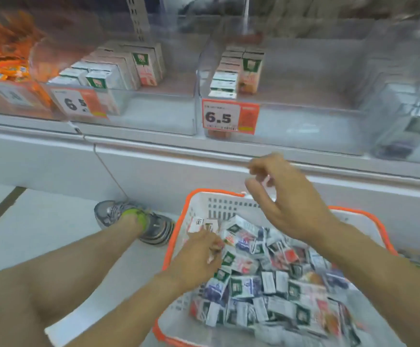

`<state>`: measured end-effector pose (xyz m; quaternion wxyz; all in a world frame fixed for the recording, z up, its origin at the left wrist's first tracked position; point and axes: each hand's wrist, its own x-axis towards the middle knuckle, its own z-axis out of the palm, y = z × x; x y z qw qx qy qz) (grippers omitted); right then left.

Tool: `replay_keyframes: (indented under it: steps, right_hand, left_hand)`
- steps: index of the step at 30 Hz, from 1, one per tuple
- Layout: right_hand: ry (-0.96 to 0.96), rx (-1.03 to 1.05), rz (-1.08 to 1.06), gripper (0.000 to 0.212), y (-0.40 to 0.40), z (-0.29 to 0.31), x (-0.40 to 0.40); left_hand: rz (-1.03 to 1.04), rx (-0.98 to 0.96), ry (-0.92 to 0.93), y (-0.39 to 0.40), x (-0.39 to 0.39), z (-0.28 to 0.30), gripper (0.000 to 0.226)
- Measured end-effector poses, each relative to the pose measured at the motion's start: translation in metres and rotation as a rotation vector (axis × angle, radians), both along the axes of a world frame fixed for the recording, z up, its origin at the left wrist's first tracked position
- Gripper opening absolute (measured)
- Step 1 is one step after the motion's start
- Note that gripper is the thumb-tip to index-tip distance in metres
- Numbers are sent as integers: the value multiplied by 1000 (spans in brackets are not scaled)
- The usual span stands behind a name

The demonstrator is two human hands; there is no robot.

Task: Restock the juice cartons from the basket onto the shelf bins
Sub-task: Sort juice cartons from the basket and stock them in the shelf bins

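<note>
Shop floor, pale tiles. Basket (178, 236) at 5 o'clock, heaped with juice cartons (266, 276). My left hand (199, 256) is down among them; whether it pinches one, I cannot tell. Right hand (289, 196) hovers above, fingers loose, holding nothing. I'd take one carton squarely, then lift to the shelf bins (304, 126) at 12 o'clock.

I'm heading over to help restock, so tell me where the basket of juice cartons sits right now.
In the head view, the basket sits on the floor at lower right, below the shelf bins, just right of the person's shoe.
</note>
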<state>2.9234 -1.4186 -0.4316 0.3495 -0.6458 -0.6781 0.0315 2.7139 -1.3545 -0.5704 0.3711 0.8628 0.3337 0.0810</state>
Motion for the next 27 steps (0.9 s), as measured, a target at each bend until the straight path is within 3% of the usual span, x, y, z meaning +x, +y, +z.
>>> replay_keyframes:
  steps: [3,6,10,15,20,27]
  right_hand:
    - [38,-239,-30,36,-41,-72,0]
    - [162,-425,-80,31,-71,-130,-4]
    - [276,-575,-150,17,-91,-178,-11]
    - [306,-732,-169,31,-96,-201,-5]
    - [163,-892,-197,57,-104,-217,5]
    - [-132,-1031,-162,94,-104,-229,0]
  left_hand:
    - [-57,-34,208,-12,-2,-25,38]
    - [-108,73,432,-19,-2,-39,57]
    - [-141,225,531,-15,7,-43,75]
    - [-195,362,638,-4,9,-52,65]
    - [-181,308,580,-13,20,-59,69]
    - [-189,304,611,-21,26,-59,57]
